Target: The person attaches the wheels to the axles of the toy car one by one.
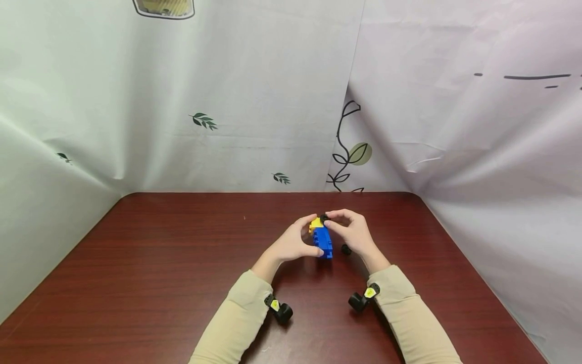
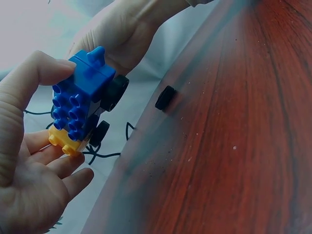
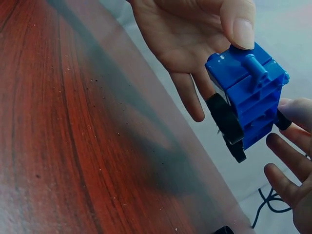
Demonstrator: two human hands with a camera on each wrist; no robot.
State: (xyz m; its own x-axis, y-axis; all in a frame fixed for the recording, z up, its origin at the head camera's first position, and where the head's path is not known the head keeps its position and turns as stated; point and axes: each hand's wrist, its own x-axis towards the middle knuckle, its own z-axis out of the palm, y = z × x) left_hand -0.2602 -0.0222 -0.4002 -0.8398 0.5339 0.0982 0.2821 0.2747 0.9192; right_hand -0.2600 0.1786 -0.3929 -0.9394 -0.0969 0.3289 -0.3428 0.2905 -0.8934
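L hand holds blue/yel. block build: thumb on blue end, fingers at yel. end; build sits in the thumb–finger gap. R hand: narrow pinch, thumb + fingertips on blk wheel at build's yel. end. R wrist view: 2 more blk wheels along one side of build. Loose blk wheel on table, btwn build & R wrist, nearer R. Behind grips, toward forearms: wrist cams w/ yel. labels; label marks too small to read.
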